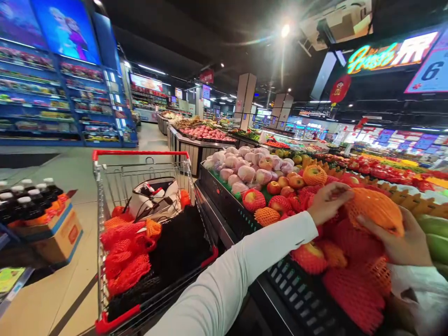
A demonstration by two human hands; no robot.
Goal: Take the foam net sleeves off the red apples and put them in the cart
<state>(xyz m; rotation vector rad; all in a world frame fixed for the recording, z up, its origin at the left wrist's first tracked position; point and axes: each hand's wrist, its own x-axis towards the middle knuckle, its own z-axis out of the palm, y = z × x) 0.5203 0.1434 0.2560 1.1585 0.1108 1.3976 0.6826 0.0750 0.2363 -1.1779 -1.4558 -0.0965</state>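
Over the fruit display, my right hand (411, 238) is wrapped round an orange foam fruit net (378, 207). The net looks bulky, but the mesh hides whatever is inside. My left hand (329, 200) reaches across from the left, with its fingers pinched at the net's near-left end. Below both hands lie apples in red foam nets (310, 258), along with loose red nets (353, 294). Another apple in an orange net (315, 175) sits just beyond my left hand.
A shopping cart (140, 153) stands at the left, holding red foam nets (128, 252), a bag (164, 196) and black material (185, 238). Wrapped pale fruit (247, 172) fills the display's far end. Boxed dark bottles (26, 205) stand at far left. Green fruit (436, 238) lies at far right.
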